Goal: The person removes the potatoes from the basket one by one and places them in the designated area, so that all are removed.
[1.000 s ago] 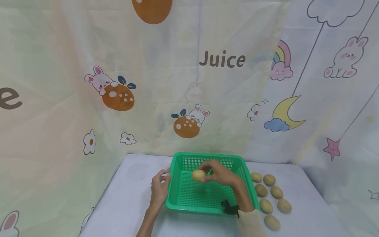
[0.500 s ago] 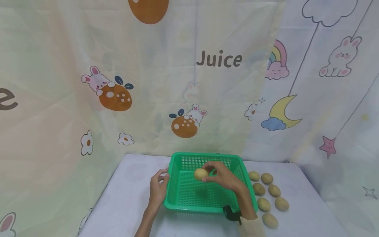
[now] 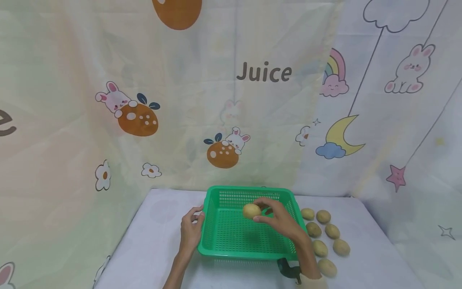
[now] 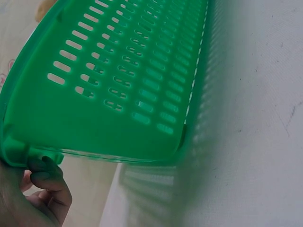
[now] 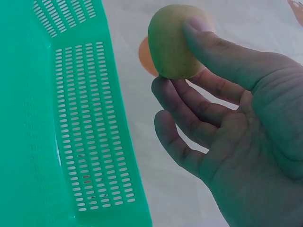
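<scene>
We pinch a small yellow-brown potato [image 3: 251, 210] in our right hand [image 3: 276, 218] over the green perforated plastic basket [image 3: 231, 241], its rim gripped by our left hand [image 3: 190, 232]; next, probably lowering and releasing inside.

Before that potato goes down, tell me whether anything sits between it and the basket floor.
Nothing visible does. The right hand pinches the potato above the basket, whose floor shows bare beneath it.

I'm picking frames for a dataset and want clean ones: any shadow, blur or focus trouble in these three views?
Head view: even light, sharp, soft shadow under the potato on the basket floor. Left wrist view: basket shadow across the table. Right wrist view: right hand close, shaded.
</scene>
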The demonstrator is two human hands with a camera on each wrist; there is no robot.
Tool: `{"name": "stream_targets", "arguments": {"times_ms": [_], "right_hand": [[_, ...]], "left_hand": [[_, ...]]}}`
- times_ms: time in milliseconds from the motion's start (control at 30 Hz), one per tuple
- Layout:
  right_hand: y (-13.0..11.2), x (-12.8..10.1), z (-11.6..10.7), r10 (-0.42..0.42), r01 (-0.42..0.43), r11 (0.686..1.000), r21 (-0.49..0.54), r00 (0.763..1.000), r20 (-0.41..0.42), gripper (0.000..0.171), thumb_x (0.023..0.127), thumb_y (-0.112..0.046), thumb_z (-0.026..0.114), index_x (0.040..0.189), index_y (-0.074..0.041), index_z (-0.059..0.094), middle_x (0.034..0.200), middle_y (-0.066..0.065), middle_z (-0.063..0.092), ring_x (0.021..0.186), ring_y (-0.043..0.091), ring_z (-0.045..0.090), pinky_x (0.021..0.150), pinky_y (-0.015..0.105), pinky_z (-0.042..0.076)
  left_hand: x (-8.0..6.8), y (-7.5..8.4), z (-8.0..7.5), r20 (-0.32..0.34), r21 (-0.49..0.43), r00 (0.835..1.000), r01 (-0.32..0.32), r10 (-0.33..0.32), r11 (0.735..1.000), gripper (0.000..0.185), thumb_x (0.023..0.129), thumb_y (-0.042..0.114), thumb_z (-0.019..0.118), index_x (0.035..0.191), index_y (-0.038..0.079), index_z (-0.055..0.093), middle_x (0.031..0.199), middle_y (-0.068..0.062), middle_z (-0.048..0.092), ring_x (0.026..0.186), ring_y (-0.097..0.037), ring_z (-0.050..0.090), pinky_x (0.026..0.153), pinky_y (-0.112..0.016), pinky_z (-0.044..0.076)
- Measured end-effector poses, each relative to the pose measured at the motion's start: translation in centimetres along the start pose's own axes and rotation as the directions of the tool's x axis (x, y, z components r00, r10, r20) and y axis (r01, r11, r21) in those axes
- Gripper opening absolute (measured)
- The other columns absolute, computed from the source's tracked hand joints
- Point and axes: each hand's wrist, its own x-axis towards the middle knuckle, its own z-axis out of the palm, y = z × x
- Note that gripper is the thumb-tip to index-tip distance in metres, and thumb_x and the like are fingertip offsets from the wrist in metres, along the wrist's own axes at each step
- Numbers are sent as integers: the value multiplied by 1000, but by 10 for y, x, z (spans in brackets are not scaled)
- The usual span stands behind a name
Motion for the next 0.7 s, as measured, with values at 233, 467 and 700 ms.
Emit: {"name": "stream_targets", "arguments": {"times_ms": [233,467,700], "right_hand": [[0,-10,-4,-21,21,1000,2,999,-36,35,103,-21,77,135,-11,70,124,8,76,112,18,69,93,38,57],[0,-16,-5,2,-1,1000,20,998,-57,40,102,-20,77,139,-10,69,128,8,76,115,16,69,94,35,57],[4,-22,-7,9,-8,1000,21,998,-57,41,103,-21,76,141,-10,67,131,8,75,119,18,69,95,35,58]], "left_hand": [[0,0,0,1,-2,1000,-3,3,1000,31,111,13,60,139,4,71,99,-17,78,70,-17,73,64,-24,57],[-1,0,0,0,-6,1000,0,0,1000,31,112,14,60,139,4,71,100,-17,78,70,-17,73,64,-24,57],[-1,1,1,-1,-6,1000,-8,8,1000,31,111,13,60,139,3,71,98,-17,78,69,-17,73,63,-24,57]]}}
